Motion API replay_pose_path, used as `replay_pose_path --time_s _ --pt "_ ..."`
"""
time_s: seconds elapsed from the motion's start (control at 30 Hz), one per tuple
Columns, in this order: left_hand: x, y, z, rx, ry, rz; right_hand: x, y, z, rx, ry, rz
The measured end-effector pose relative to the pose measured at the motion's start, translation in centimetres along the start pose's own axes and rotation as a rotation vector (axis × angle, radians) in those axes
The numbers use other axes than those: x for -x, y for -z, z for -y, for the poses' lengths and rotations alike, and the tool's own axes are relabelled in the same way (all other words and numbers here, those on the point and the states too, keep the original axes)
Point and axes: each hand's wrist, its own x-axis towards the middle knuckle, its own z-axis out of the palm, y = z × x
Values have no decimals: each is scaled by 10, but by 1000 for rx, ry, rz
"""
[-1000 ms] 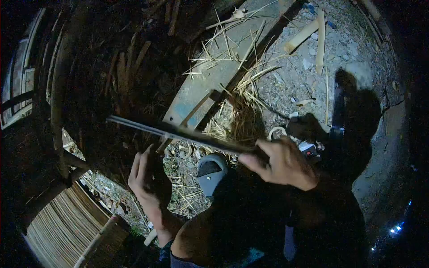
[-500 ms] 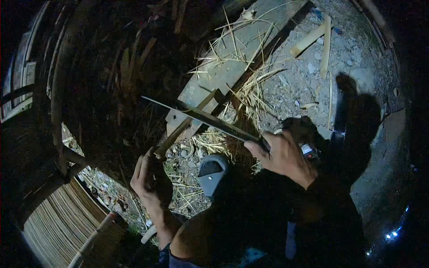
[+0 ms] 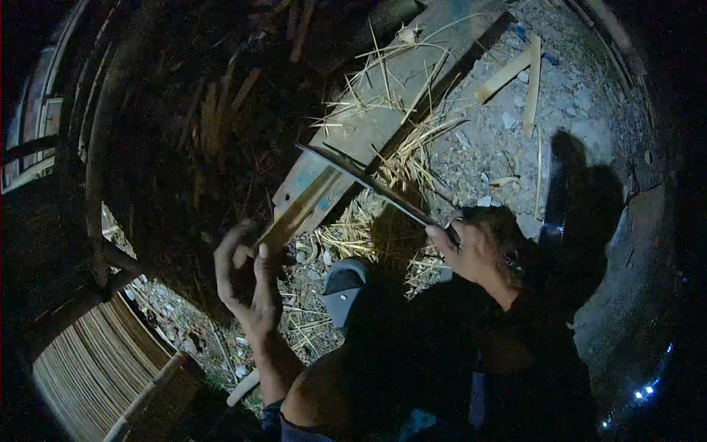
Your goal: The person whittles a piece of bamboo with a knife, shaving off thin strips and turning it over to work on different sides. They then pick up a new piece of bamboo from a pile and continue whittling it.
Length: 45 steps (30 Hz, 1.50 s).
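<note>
My right hand [image 3: 477,254] is closed around the handle end of a long-bladed knife [image 3: 383,193], its blade slanting up and to the left. The blade lies across a flat bamboo strip [image 3: 298,211], near the strip's far end. My left hand [image 3: 254,283] has the strip's near end between thumb and fingers, and the fingers are a little blurred. Beneath the strip and blade is a wooden plank [image 3: 305,177], which runs away toward the upper right. The knife's handle is mostly hidden in my right hand.
Thin slivers [image 3: 390,88] are scattered over the plank, and more shavings [image 3: 346,239] lie beside it. Two split pieces [image 3: 508,74] rest on the gravelly ground at upper right. A grey slipper [image 3: 342,291] is below the plank. Bundled slats [image 3: 103,368] stand at lower left.
The knife has moved right, and its tip now reaches less far left. The bamboo strip shows a broader face, and my left thumb and fingers have spread along its near end.
</note>
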Motion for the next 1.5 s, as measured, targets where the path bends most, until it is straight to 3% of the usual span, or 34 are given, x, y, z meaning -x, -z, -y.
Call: replay_pose_path --time_s 0.03,0.07,0.17,0.23,0.3,0.33,0.37,0.43,0.53,0.63,0.7,0.73,0.83,0.9,1.03,1.1,1.13,1.17,1.23,1.27,1.37,1.43,1.5 --pt "-1 6 14 10 -14 21 -1 -3 -1 -50 -47 -31" --pt "-5 6 17 314 -107 157 -1 -9 -6 -82 -36 -25" --pt "-4 -13 -17 316 -43 56 -2 8 15 -171 -39 98" --pt "-8 -6 0 156 -103 20 -4 22 37 -125 42 141" --pt "-15 1 8 -501 -530 -124 -8 22 57 -85 129 187" --pt "-13 0 13 -511 -409 -229 -10 20 66 -180 210 151" --pt "-13 1 17 -516 -407 -230 -11 16 73 -274 290 115" --pt "-13 3 22 -502 -331 -301 -14 7 74 -237 328 92" --pt "-9 3 15 -614 -323 -301 -18 0 70 -177 309 154" --pt "-10 2 18 -581 -348 -291 -18 1 75 -206 332 31" --pt "-10 0 15 -588 -388 -289 -16 2 67 -170 316 56" --pt "-10 0 17 -581 -392 -288 -19 -8 59 -171 194 107" --pt "-12 4 25 -586 -425 -273 -22 -9 53 -87 115 19" --pt "-10 2 20 -627 -413 -293 -16 -3 55 -133 111 72" --pt "-9 2 22 -511 -361 -311 -22 -8 37 -173 258 -49" --pt "-8 5 24 -526 -394 -310 -29 -11 25 -17 -138 101" --pt "-8 5 27 -544 -418 -298 -22 -13 24 64 63 -79" --pt "-7 5 30 -543 -412 -294 -16 -14 21 67 59 -75" --pt "-7 3 33 -504 -368 -351 -8 -8 22 -3 128 6" --pt "-7 3 28 -530 -307 -329 -8 -9 17 47 -43 74" --pt "-10 9 35 -380 -162 -314 -24 1 10 -20 -160 39" --pt "-8 25 70 -316 -62 -328 -18 -6 -1 48 -199 101" --pt "-7 39 110 -280 267 -176 -12 -6 3 64 -255 106"
